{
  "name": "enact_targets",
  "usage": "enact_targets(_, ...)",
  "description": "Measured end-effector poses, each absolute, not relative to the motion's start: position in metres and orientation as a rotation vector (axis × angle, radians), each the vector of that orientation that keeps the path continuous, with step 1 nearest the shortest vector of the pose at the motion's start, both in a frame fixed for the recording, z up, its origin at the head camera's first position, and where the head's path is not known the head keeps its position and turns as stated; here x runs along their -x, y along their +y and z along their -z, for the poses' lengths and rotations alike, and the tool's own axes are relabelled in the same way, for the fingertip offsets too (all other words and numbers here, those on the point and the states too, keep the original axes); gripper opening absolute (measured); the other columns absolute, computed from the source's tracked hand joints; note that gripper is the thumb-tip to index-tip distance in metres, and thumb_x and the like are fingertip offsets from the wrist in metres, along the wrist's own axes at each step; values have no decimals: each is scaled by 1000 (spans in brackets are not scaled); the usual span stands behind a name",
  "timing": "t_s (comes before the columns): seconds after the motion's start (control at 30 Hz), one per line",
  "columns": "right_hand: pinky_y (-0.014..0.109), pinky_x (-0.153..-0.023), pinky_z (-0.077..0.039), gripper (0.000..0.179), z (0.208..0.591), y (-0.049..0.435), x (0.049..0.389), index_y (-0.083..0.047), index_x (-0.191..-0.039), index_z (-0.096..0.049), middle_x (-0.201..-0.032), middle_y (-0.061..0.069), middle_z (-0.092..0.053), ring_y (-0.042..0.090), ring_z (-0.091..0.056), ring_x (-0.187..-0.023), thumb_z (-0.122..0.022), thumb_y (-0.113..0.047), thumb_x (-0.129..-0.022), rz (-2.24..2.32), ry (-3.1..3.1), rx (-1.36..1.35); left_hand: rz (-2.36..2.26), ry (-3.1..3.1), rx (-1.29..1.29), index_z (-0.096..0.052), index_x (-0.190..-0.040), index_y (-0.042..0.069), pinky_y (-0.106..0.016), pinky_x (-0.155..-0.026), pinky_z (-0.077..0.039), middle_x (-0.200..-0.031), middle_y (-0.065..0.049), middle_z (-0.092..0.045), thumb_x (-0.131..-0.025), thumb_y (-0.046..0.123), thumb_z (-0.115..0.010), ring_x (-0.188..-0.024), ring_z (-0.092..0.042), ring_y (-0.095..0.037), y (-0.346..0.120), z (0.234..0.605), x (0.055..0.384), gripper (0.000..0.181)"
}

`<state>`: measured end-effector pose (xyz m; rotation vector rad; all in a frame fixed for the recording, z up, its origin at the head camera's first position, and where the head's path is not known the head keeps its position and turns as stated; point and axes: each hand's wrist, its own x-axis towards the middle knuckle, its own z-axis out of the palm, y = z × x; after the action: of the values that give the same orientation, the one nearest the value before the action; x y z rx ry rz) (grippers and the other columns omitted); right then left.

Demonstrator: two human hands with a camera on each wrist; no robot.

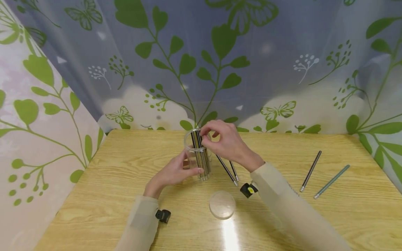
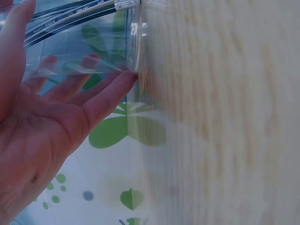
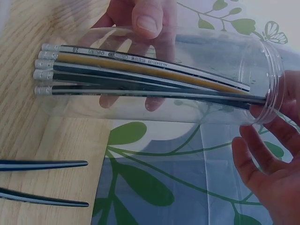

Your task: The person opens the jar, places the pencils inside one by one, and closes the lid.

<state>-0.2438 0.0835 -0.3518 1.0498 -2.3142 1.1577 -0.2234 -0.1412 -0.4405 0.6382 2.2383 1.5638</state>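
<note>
A clear plastic jar (image 1: 191,158) stands upright on the table with several pencils (image 3: 140,70) in it, eraser ends down; one has a yellow stripe. My left hand (image 1: 176,170) holds the jar from its left side, thumb in front and fingers behind. At the jar's mouth, my right hand (image 1: 227,141) pinches the upper end of a dark pencil (image 3: 225,97) between thumb and fingertips. The other fingers of that hand are loosely bent beside the rim (image 3: 274,84).
Two dark pencils (image 1: 226,170) lie just right of the jar. Farther right are a black pencil (image 1: 311,170) and a green pencil (image 1: 332,181). A round clear lid (image 1: 222,205) lies in front on the wooden table (image 1: 103,195). A patterned curtain (image 1: 188,87) hangs behind.
</note>
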Motion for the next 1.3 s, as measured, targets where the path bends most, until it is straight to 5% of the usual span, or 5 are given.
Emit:
enact_targets(0.43, 36, -73, -62, 27, 356, 84, 242, -4, -112, -76, -116, 10, -67, 18, -65, -88, -59, -5, -91, -1185, -2314, -1040, -1566, 2214, -641, -24, -161, 29, -46, -110, -54, -149, -8, -53, -96, 25, -74, -132, -60, -31, -142, 439, 223, 81)
enact_targets(0.9, 29, -78, -59, 42, 350, 89, 244, -21, -137, -67, -122, 8, -61, 16, -58, -98, -50, -15, -99, -1210, -2602, -1063, -1548, 2238, -647, -19, -163, 25, -46, -110, -54, -147, -11, -53, -97, 23, -73, -129, -61, -32, -142, 440, 224, 85)
enact_targets(1.3, 34, -81, -64, 37, 354, 98, 246, -12, -138, -65, -117, 5, -66, 17, -66, -101, -62, -21, -102, -1336, -2525, -1035, -1526, 2273, -605, -25, -161, 22, -48, -114, -50, -150, -12, -51, -96, 24, -74, -132, -59, -34, -141, 438, 223, 81)
